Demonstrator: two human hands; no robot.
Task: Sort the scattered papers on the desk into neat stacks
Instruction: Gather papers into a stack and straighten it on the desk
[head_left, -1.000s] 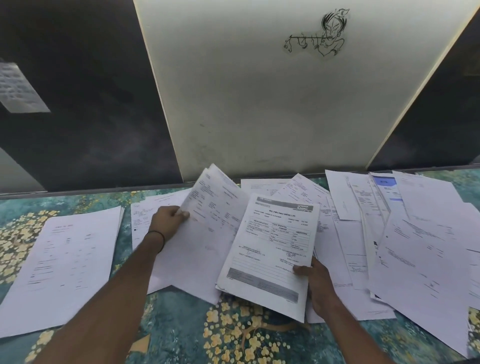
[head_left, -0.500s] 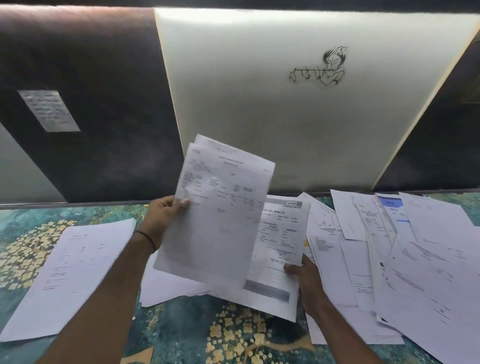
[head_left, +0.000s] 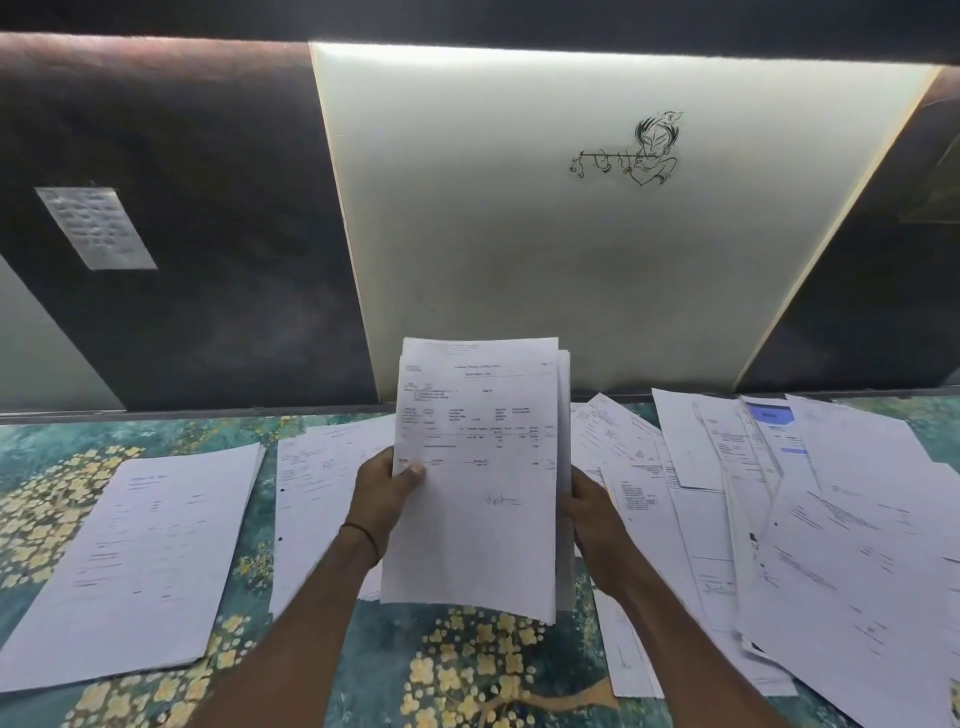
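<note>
While the left hand (head_left: 382, 499) and right hand (head_left: 592, 514) pinch the sheaf (head_left: 478, 493) upright by its long edges, the stack (head_left: 135, 561) lies leftward, nearer the left.

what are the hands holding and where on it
Both hands hold a bundle of papers: the left hand grips its left edge, the right hand its right edge.

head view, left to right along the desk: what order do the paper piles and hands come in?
neat stack → loose sheets → left hand → held sheaf, gripped at its side edges by both hands → right hand → scattered papers
</note>
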